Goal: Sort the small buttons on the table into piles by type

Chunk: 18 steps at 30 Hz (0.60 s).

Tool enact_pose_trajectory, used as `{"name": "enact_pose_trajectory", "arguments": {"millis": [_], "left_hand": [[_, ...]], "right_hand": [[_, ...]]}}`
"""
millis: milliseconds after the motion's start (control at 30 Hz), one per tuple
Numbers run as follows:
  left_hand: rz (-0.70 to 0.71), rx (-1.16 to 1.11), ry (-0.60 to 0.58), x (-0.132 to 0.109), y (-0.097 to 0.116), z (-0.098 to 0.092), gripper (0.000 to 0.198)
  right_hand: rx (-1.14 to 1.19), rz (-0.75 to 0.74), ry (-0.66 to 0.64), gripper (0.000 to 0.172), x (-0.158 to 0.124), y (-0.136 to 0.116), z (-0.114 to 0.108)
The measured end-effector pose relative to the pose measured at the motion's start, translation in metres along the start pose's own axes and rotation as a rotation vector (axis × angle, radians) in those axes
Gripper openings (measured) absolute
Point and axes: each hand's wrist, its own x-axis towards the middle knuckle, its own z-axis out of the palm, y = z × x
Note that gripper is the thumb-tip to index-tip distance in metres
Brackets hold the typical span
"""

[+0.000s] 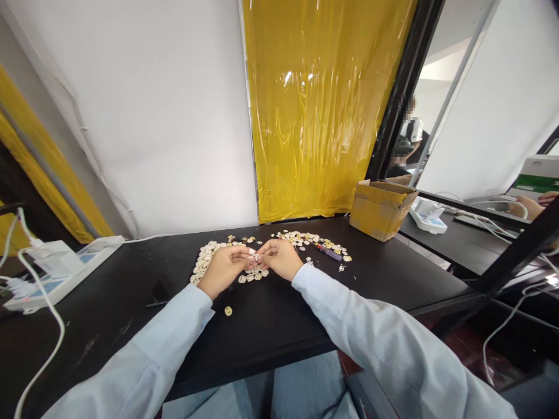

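One small white piece [255, 257] is pinched at the fingertips of both hands, just above the middle of the tabletop [279, 326]. From where I stand, the left hand [224, 270] and the right hand [282, 258] are together, thumbs and fingers closed in on it from either side; its exact shape is too small to make out. Beneath the fingers lie some loose pale discs [254, 275], each marked with dark holes. Beside the left hand, a thicker spread of cream discs [203, 263] reaches toward the back edge. Past the right hand, more discs [301, 237] are strewn along that edge, and a tool with a purple handle [331, 252] lies at their right end. A single yellowish disc [228, 311] sits by itself nearer the front edge, below the left wrist. Toward the back right corner stands an open cardboard box [382, 210], and at the left end rests a white power strip [82, 270] with plugs in it. Yellow plastic sheeting [323, 116] hangs behind the back edge. Off to the right, at another desk, a co-worker's hand [528, 206] shows.
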Motion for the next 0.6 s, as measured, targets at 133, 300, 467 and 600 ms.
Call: {"name": "enact_pose_trajectory", "arguments": {"millis": [133, 300, 467, 600], "left_hand": [[0.007, -0.008, -0.015, -0.001, 0.000, -0.002, 0.031], [-0.038, -0.068, -0.040, -0.003, 0.001, -0.003, 0.035], [-0.072, -0.127, -0.031, -0.005, 0.004, 0.000, 0.036], [-0.019, -0.089, -0.040, -0.005, 0.009, 0.000, 0.037]], "right_hand": [[0.100, 0.041, -0.058, 0.015, 0.001, -0.002, -0.003], [0.233, 0.083, -0.157, 0.033, 0.003, -0.002, -0.009], [0.245, 0.083, -0.181, 0.039, 0.004, 0.000, -0.009], [0.133, 0.023, -0.244, 0.035, 0.010, -0.003, -0.017]]}}
